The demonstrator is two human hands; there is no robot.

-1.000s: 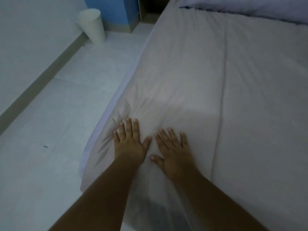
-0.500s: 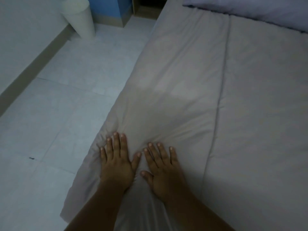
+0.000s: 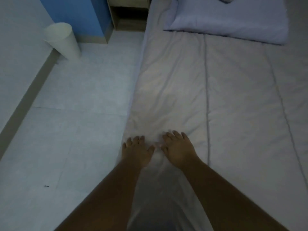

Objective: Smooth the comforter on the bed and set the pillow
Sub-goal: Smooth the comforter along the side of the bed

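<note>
The pale comforter [image 3: 191, 97] lies spread over the bed, with the left hand [image 3: 135, 151] and right hand [image 3: 179, 150] pressing flat on its near left edge, fingers straight and gripping nothing, while the lavender pillow [image 3: 230, 20] rests at the head and a white bin [image 3: 62, 40] stands on the floor [image 3: 75, 122].

Pale grey comforter [image 3: 233, 97] with stitched lines, lavender pillow [image 3: 233, 22], white bin [image 3: 63, 40], blue cabinet [image 3: 75, 14].
</note>
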